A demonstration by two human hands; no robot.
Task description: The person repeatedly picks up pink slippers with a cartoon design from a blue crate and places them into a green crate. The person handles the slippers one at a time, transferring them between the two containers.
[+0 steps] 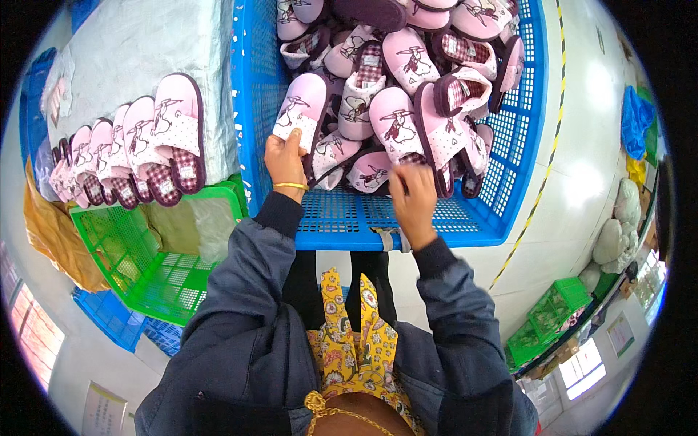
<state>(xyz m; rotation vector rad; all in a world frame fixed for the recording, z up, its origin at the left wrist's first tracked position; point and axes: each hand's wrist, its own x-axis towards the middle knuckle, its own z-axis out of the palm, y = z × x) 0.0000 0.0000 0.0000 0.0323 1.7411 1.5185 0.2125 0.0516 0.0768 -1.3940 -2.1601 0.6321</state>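
Observation:
My left hand (pixel 285 161) is closed on a pink slipper (pixel 305 99), thumb on its white dotted band and toe pointing away from me. A gold bangle circles that wrist. My right hand (pixel 413 200) has its fingers curled at the opening of another pink slipper (pixel 395 125), which has a dark rim and a cartoon drawing; the heel part is hidden behind the hand. Both hands are over the near side of a large blue plastic crate (pixel 342 238), where many similar slippers (pixel 411 58) with checked insoles lie in a jumbled heap.
To the left, a row of slippers (pixel 177 116) leans along the edge of a grey-covered surface (pixel 160 43). Below it sits a green crate (pixel 134 280). Yellow-black tape (pixel 542 190) runs along the floor at right. Farther right are green baskets (pixel 552 312) and white bags (pixel 614 240).

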